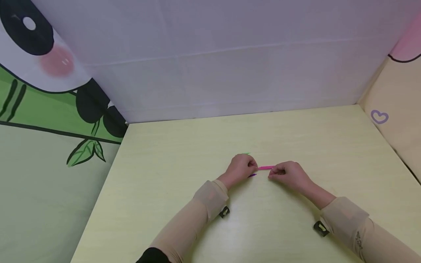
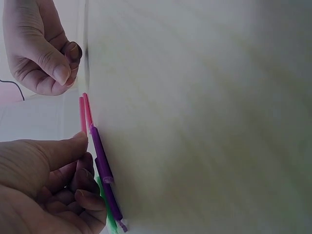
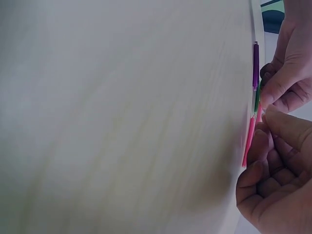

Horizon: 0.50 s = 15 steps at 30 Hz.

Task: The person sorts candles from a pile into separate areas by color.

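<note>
My left hand (image 1: 240, 168) pinches a thin pink stick (image 2: 82, 114) between thumb and forefinger, just above the table. A second pink stick (image 2: 87, 109) lies close beside it on the tabletop. Near the left fingers lie purple sticks (image 2: 102, 153), with a green stick (image 2: 107, 200) partly hidden behind them and the hand. My right hand (image 1: 292, 176) hovers by the far end of the pink sticks, its thumb tip against its curled fingers. Nothing shows between those fingertips. The left wrist view has a gap between the right hand and the pink sticks.
A pale wooden table (image 1: 184, 153) carries the sticks. Behind it stands a whitish cloth wall (image 1: 230, 80). Printed panels flank it, a green and white one (image 1: 49, 106) at left and a beige one (image 1: 401, 98) at right.
</note>
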Tool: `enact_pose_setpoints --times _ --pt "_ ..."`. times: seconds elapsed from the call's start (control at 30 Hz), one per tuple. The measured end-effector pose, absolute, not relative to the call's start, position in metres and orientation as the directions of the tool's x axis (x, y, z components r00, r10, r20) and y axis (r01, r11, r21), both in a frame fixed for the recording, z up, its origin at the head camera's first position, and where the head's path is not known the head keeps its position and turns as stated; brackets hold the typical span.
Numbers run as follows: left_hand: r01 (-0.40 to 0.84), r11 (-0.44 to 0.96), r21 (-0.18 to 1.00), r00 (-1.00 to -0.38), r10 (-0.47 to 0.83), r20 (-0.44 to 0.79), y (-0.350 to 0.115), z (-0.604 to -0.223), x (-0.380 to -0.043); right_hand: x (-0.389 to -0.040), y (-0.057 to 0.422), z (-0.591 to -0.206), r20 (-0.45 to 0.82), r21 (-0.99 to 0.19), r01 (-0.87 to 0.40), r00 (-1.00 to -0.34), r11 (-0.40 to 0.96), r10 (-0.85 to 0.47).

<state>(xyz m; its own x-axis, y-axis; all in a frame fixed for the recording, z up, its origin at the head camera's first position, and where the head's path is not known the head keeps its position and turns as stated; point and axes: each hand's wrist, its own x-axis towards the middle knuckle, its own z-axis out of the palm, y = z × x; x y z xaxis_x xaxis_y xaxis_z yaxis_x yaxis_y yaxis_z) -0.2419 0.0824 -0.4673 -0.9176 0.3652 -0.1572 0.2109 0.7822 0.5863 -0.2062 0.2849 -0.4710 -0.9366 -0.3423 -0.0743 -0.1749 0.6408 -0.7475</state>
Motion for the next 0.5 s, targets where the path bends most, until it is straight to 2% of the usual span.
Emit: enact_pose_setpoints --times 0.5 --pt "0.238 0.779 0.581 -0.917 0.377 -0.131 0.0868 -0.4701 -0.2439 -0.2053 0.2778 -0.4708 -0.082 -0.761 -0.168 -0.933 0.627 -0.35"
